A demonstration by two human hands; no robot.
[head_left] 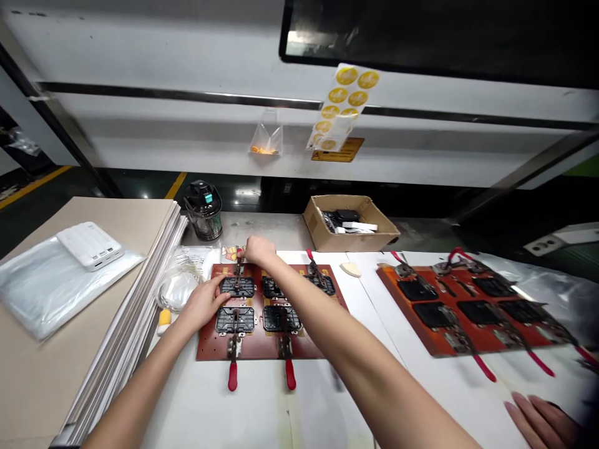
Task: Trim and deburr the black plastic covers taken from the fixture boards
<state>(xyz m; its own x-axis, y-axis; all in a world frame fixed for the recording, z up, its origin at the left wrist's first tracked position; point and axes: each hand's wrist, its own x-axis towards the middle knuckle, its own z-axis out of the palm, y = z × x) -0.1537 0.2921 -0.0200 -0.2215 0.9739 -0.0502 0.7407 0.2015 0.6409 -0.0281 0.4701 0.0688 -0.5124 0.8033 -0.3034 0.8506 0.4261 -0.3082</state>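
My left hand [204, 304] is at the left end of a black plastic part [244, 287] in the upper row, with finger and thumb around its edge. That part lies on a reddish-brown fixture board [208, 349]. Above it, my right hand [260, 249] is closed around the handle of a toggle clamp [238, 268]; its fingers hide most of the handle. Two more black parts, a lower left one [229, 319] and a lower middle one [274, 318], sit under clamps whose red handles [233, 377] point towards me. My right forearm hides part of the board's right side.
Right of my board lies a second clamp board [421, 343], with another person's hand [543, 419] near it. A cardboard box [327, 239] and a dark jug [206, 215] stand behind. Stacked cardboard sheets [121, 249] bearing a white power bank [91, 245] border the left.
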